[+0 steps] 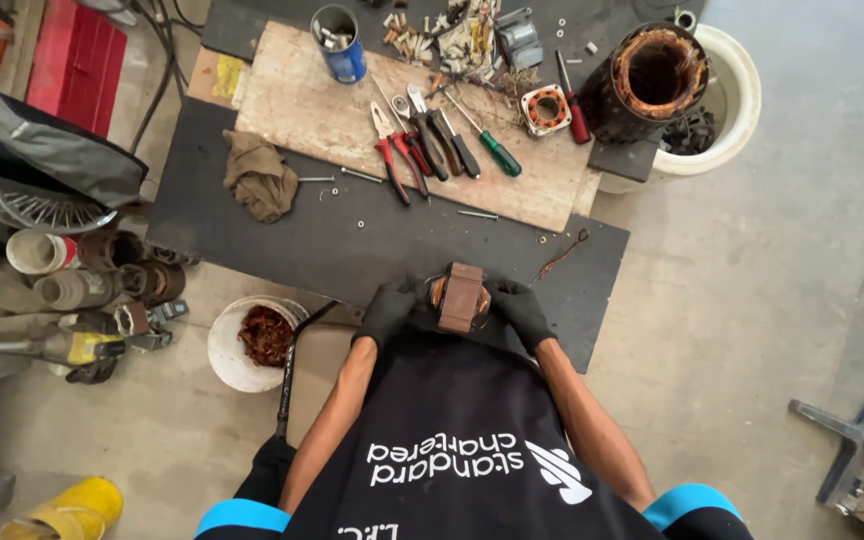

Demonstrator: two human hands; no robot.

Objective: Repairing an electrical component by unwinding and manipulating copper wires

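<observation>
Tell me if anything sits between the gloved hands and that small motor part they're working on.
Nothing visible does. The left hand and right hand, both in black gloves, already grip the small motor stator from either side at the near edge of the dark workbench. The pliers and screwdrivers lie farther back, clear of it.

Your dark work table (252, 225) carries a wooden board (322, 110), a brown rag (260, 176), loose screws (479, 214) and a copper wire scrap (562, 256).

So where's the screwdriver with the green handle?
In the head view, the green-handled screwdriver lies on the wooden board at the far side of the dark bench, just right of the red-handled pliers and black-handled tools.
</observation>
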